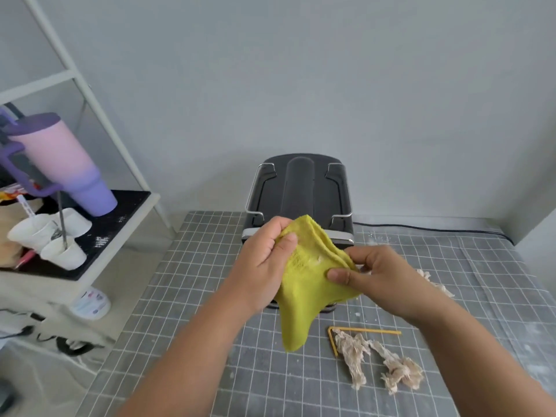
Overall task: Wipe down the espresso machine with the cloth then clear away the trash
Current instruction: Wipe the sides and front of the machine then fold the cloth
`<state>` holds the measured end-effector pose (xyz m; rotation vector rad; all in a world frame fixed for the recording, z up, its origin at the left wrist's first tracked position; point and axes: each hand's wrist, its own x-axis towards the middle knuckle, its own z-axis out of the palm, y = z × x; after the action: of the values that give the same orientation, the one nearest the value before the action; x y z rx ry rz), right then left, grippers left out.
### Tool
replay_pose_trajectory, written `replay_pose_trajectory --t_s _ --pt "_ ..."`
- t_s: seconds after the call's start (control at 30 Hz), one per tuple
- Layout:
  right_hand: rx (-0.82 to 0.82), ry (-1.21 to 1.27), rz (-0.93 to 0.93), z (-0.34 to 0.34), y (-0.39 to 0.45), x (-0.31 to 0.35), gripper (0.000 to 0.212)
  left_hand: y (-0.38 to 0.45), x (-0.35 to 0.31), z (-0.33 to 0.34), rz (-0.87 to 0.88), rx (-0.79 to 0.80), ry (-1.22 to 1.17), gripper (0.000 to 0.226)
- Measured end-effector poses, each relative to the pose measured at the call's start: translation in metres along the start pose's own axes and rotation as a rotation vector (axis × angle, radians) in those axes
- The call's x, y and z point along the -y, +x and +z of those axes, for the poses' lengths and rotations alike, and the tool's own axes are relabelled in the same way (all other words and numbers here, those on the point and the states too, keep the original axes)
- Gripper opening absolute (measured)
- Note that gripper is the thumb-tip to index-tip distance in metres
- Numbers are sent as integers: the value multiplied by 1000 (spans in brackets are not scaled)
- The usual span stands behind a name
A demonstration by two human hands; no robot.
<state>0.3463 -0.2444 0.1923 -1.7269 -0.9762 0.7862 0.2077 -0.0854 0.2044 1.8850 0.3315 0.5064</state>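
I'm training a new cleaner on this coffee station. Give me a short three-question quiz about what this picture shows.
1. True or false: the yellow-green cloth lies flat on the grid mat.
2. Which hands have a grip on the cloth? A) the left hand only B) the right hand only C) both
3. Fill in: the twisted paper scraps lie on the mat beside a bent yellow ____.

Key
1. False: it is held up in front of the black espresso machine.
2. C
3. Strip, thin and angled; what it is made of cannot be told.
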Motion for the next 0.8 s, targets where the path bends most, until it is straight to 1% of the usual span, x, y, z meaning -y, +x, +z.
replay_pose_trajectory --t_s 0.07,0.13,0.27,0.33,0.43,0.5,0.57,0.6,0.67,0.73,0.8 --pt "23 73 -36 7 2 0 40 -8 7 -2 -27 -33 12 21" --pt "11 104 -82 15 3 2 32 -15 13 -5 -33 -100 -16 23" --pt "-42 94 -105 32 5 8 14 -33 23 -15 -12 -274 -62 11" --pt "26 100 -67 39 6 8 10 -46 30 -20 -15 -318 -63 10" --pt "193 -78 -19 54 8 1 9 -71 45 -28 -46 -382 -50 13" --pt "253 -194 -16 70 11 -5 6 -90 57 -35 -34 -441 79 14" --pt "259 -209 -21 89 15 -10 8 -110 72 -44 -50 -520 281 17" --pt "247 -163 -22 100 17 -12 9 -119 79 -49 -64 -571 354 18" --pt "228 49 -3 126 22 -16 9 -136 92 -58 -76 -662 433 19" --pt "188 237 29 156 28 -23 4 -148 104 -67 -74 -716 460 18" --pt "132 363 102 188 36 -34 6 -157 118 -75 -122 -766 443 22"
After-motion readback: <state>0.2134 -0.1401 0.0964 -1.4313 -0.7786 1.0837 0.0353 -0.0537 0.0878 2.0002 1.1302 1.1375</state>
